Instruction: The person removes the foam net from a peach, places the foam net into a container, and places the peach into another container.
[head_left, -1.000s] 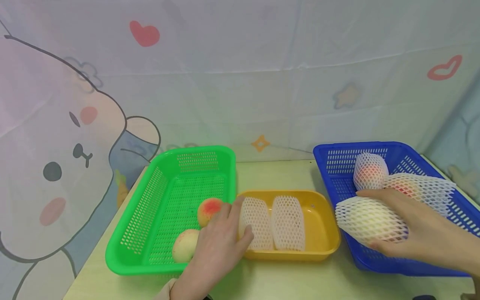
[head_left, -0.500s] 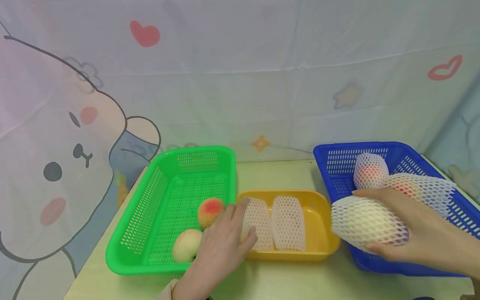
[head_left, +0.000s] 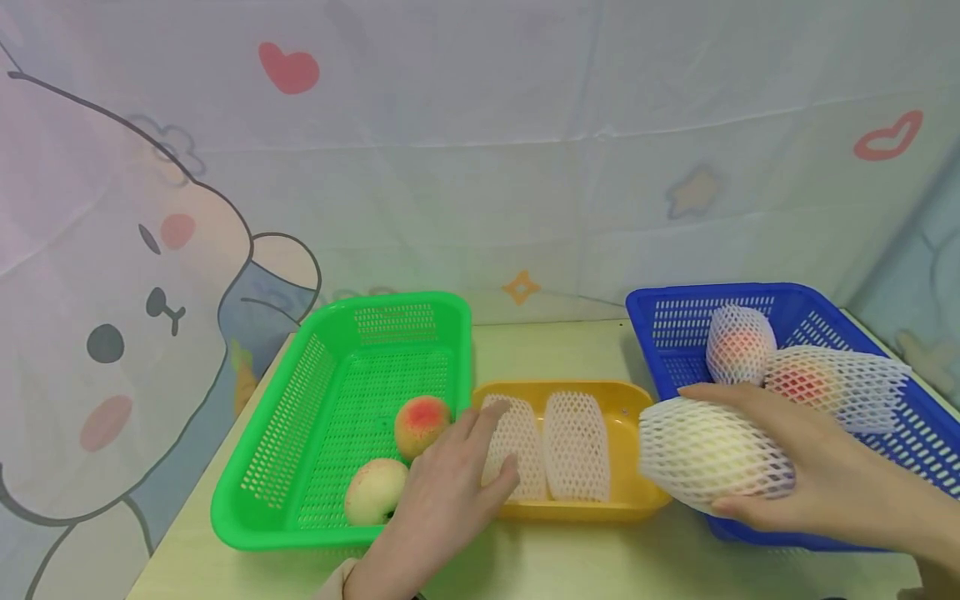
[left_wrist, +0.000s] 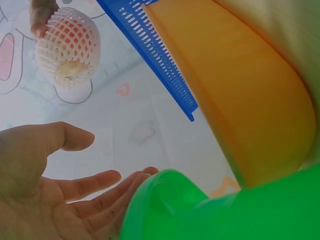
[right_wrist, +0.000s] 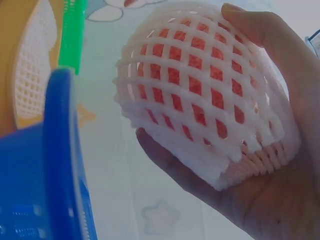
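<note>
My right hand (head_left: pixel 795 467) grips a peach in a white foam net (head_left: pixel 712 454), held above the near left edge of the blue basket (head_left: pixel 806 292). Red skin shows through the mesh of this netted peach (right_wrist: pixel 200 80) in the right wrist view. My left hand (head_left: pixel 453 483) hovers at the green basket's right rim, fingers loosely extended, holding nothing. Two bare peaches, one red-topped (head_left: pixel 422 423) and one pale (head_left: pixel 373 492), lie in the green basket (head_left: pixel 255 521). Two flat foam nets, one left (head_left: pixel 517 450) and one right (head_left: pixel 576 446), lie in the yellow tray (head_left: pixel 637 392).
Inside the blue basket sit two netted peaches, one upright at the back (head_left: pixel 741 342) and one lying with its net stretched right (head_left: pixel 832 383). The yellow tray stands between the baskets on a pale table (head_left: pixel 555 558). A printed cloth (head_left: pixel 480 167) hangs behind.
My right hand has moved left with the netted peach, from over the blue basket toward the yellow tray. My left hand has shifted slightly right.
</note>
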